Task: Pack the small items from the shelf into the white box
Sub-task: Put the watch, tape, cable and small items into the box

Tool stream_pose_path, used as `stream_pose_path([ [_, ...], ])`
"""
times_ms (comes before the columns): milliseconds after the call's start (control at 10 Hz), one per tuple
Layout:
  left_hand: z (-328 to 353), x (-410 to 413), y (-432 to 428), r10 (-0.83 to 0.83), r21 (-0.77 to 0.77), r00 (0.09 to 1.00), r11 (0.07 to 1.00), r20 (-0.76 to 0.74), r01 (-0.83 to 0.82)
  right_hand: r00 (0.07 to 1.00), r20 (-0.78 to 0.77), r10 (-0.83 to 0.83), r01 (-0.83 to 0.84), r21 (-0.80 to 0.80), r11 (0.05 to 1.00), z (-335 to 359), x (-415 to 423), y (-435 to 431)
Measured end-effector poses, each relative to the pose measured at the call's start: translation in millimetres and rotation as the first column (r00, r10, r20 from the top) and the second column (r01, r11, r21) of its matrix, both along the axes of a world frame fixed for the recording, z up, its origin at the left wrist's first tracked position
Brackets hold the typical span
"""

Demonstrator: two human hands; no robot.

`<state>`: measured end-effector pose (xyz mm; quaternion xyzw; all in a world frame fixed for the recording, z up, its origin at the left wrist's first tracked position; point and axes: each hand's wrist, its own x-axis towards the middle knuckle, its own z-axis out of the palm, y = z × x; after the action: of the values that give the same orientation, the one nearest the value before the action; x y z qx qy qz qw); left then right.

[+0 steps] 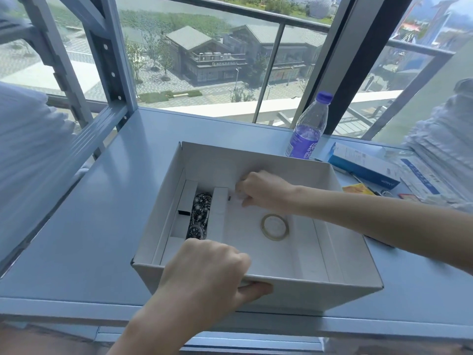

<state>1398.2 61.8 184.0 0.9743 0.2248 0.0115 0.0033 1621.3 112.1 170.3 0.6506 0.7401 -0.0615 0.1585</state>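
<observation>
Nearest the camera, the left hand [204, 267] gripped the near wall of the white box [320, 295], its thumb pressed against the outside face and its fingers hooked over the rim into the inside. That box stood open-topped on the blue-grey shelf [76, 239], roughly at its middle, with its flaps folded down along the inner walls.

Inside, along the left wall, a dark metal watch [199, 221] lay between 2 narrow white cartons [188, 198]. A ring of clear tape [275, 227] lay flat on the floor of the box, right of centre and apart from the rest.

Reaching in from the right, the right hand [258, 189] hovered low over the far part of the box floor, its fingers curled downward; whether they pinched anything could not be told.

Behind the box, near the window, stood a water bottle [308, 129] with a purple label and cap. To its right lay a blue and white carton [363, 166], a yellow packet [358, 189] just in front of it, and loose printed sheets [419, 178] further right.
</observation>
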Motion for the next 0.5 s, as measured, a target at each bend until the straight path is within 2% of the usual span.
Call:
stream_pose_path([
  [100, 0, -1, 0, -0.050, 0.153, 0.969, 0.988, 0.241, 0.013, 0.998, -0.055, -0.022, 0.025, 0.046, 0.999, 1, 1, -9],
  [200, -6, -2, 0, -0.053, 0.102, 0.966, 0.994, 0.254, 0.027, 0.985, 0.168, 0.043, -0.030, -0.079, 0.996, -6, 5, -26],
  [300, -5, -4, 0, -0.077, 0.155, 0.960, 0.987, 0.270, 0.036, 0.987, 0.158, 0.006, 0.022, -0.175, 0.984, -23, 5, -35],
  [400, -10, -8, 2, -0.124, 0.178, 0.944, 0.982, 0.306, 0.071, 0.989, 0.146, -0.034, 0.056, -0.153, 0.987, -29, 5, -35],
  [500, -14, -19, 7, -0.101, 0.189, 0.923, 0.981, 0.371, 0.031, 0.989, 0.108, -0.106, 0.118, -0.114, 0.986, -31, 8, -35],
])
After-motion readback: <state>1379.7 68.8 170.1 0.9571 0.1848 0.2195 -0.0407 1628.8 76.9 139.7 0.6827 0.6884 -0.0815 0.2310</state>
